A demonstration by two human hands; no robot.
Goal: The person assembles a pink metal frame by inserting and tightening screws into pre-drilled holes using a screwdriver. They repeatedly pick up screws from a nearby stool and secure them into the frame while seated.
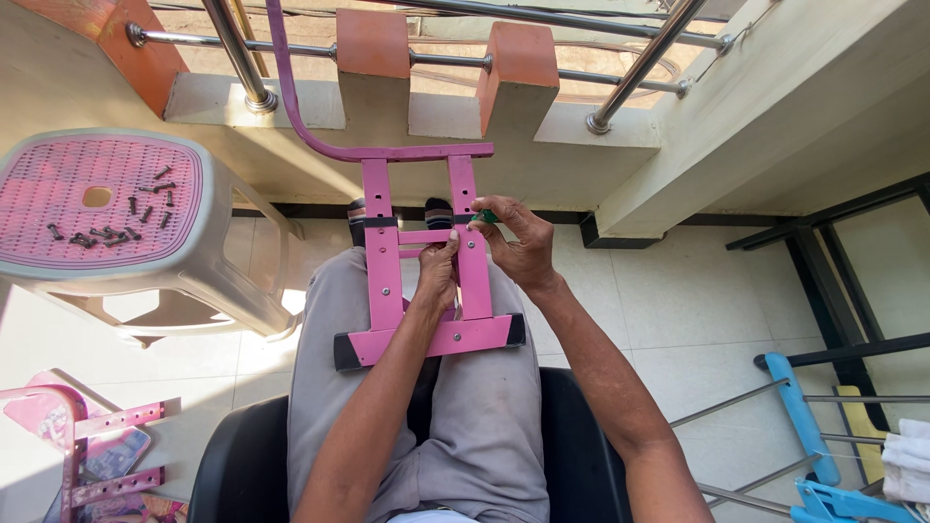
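The pink metal frame (423,281) rests across the seated person's lap, extending far toward the railing (436,58). The left hand (438,276) pinches the frame's crossbar. The right hand (518,242) is closed around a small green tool (487,216) at the right rail. Dark screws (116,218) lie on the pink stool (107,208), far left.
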